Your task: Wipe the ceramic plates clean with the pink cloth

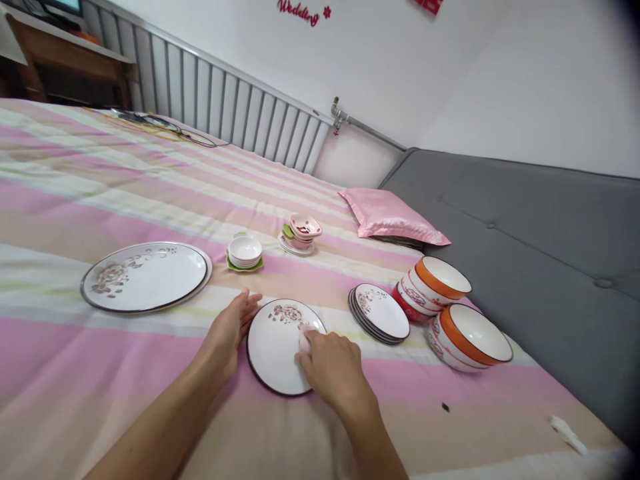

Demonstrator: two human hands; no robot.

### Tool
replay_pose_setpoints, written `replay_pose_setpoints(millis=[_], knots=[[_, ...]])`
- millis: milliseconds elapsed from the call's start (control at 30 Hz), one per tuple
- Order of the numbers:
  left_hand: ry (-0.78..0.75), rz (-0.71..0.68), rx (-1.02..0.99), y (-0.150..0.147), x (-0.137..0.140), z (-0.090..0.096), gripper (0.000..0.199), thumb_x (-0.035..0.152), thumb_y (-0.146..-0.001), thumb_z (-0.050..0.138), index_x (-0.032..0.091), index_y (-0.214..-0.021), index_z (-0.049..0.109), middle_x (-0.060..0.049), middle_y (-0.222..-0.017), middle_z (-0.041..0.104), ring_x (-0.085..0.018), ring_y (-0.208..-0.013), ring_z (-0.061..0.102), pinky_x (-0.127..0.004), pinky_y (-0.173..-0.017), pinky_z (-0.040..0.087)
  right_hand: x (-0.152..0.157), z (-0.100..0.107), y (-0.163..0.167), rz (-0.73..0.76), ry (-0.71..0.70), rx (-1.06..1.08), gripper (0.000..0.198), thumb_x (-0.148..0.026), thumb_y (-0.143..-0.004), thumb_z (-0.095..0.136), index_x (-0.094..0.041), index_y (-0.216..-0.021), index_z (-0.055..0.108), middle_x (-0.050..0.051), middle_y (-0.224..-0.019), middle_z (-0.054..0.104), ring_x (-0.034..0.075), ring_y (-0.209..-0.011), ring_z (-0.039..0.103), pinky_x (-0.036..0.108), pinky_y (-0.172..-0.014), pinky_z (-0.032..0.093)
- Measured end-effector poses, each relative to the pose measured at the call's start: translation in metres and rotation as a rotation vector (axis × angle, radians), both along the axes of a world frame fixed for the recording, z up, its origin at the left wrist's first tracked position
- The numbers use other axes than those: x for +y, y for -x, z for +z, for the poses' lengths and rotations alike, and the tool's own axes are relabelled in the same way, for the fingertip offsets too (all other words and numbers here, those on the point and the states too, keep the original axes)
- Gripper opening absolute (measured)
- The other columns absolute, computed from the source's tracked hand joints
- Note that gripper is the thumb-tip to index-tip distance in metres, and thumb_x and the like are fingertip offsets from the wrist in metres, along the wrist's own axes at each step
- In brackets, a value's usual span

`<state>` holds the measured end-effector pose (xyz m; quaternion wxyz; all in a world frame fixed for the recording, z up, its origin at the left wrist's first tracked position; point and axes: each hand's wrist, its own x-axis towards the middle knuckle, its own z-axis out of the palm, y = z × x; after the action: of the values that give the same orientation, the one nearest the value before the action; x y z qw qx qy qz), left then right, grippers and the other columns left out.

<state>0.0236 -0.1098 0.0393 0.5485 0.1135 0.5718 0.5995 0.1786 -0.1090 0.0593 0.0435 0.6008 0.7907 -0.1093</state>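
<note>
A round white plate (pixel 277 350) with a dark rim and a brown flower print lies flat on the bed. My left hand (pixel 231 333) rests at its left edge, fingers stretched out along the rim and holding nothing. Pinched in my right hand (pixel 336 370) is a small white tissue (pixel 304 341), pressed on the right part of the plate's face. Most of the tissue is hidden by the fingers. To the right sits a stack of matching small plates (pixel 385 313); on the left lie oval platters (pixel 150 277), one on top of another.
Small white dishes (pixel 245 250) stand stacked on a green leaf-shaped dish. Beyond are more small dishes (pixel 304 228). Orange-rimmed bowls (pixel 463 343) stand at right before a grey headboard (pixel 525 233). A pink pillow (pixel 390 215), cables (pixel 165 127) and a white scrap (pixel 567 433) lie on the striped bed.
</note>
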Motion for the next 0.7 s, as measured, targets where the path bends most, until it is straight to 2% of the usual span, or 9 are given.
replay_pose_setpoints(millis=[100,200,333,433,600,700], knots=[[-0.003,-0.003,0.005,0.001,0.0,-0.001,0.034,0.041,-0.083,0.05,0.015,-0.1,0.064,-0.01,-0.112,0.064,-0.022,-0.111,0.055,-0.033,-0.101,0.038,-0.006,0.003,-0.001,0.025,0.011,-0.02,0.03,-0.034,-0.081,0.048,-0.017,-0.099,0.065,0.014,-0.093,0.068,0.03,-0.092,0.061,0.04,-0.078,0.041],[-0.009,-0.005,0.008,0.001,-0.001,-0.001,0.034,0.041,-0.083,0.05,0.015,-0.1,0.064,-0.01,-0.111,0.064,-0.021,-0.11,0.056,-0.032,-0.1,0.038,-0.011,0.004,-0.002,0.067,0.012,0.008,0.027,-0.036,-0.077,0.053,-0.017,-0.091,0.066,0.013,-0.089,0.069,0.03,-0.087,0.062,0.038,-0.074,0.041],[-0.015,-0.009,0.01,0.002,0.0,-0.002,0.034,0.04,-0.083,0.05,0.015,-0.101,0.064,-0.01,-0.111,0.064,-0.021,-0.11,0.056,-0.032,-0.101,0.037,-0.014,0.005,-0.004,0.137,0.035,0.088,0.034,-0.04,-0.069,0.062,-0.02,-0.096,0.069,0.011,-0.088,0.07,0.03,-0.087,0.062,0.036,-0.073,0.041],[-0.016,-0.011,0.004,0.002,-0.001,-0.001,0.035,0.041,-0.083,0.049,0.015,-0.101,0.063,-0.01,-0.112,0.064,-0.021,-0.11,0.056,-0.032,-0.1,0.038,-0.015,0.006,-0.005,0.25,0.086,0.195,0.042,-0.042,-0.064,0.069,-0.029,-0.103,0.068,0.005,-0.087,0.072,0.026,-0.085,0.063,0.032,-0.072,0.041],[-0.014,-0.012,-0.022,0.002,-0.002,-0.002,0.035,0.043,-0.083,0.049,0.016,-0.101,0.064,-0.009,-0.114,0.063,-0.02,-0.112,0.055,-0.031,-0.101,0.037,-0.013,0.002,0.0,0.455,0.173,0.425,0.03,-0.024,-0.075,0.059,-0.038,-0.1,0.068,-0.007,-0.092,0.072,0.017,-0.088,0.064,0.024,-0.077,0.042],[-0.003,0.003,-0.034,0.002,-0.001,-0.002,0.033,0.042,-0.084,0.049,0.017,-0.098,0.064,-0.008,-0.115,0.063,-0.02,-0.113,0.054,-0.03,-0.099,0.038,-0.005,-0.009,0.006,0.488,0.154,0.535,0.042,-0.011,-0.076,0.05,-0.036,-0.104,0.067,-0.008,-0.1,0.07,0.014,-0.093,0.062,0.021,-0.083,0.041]])
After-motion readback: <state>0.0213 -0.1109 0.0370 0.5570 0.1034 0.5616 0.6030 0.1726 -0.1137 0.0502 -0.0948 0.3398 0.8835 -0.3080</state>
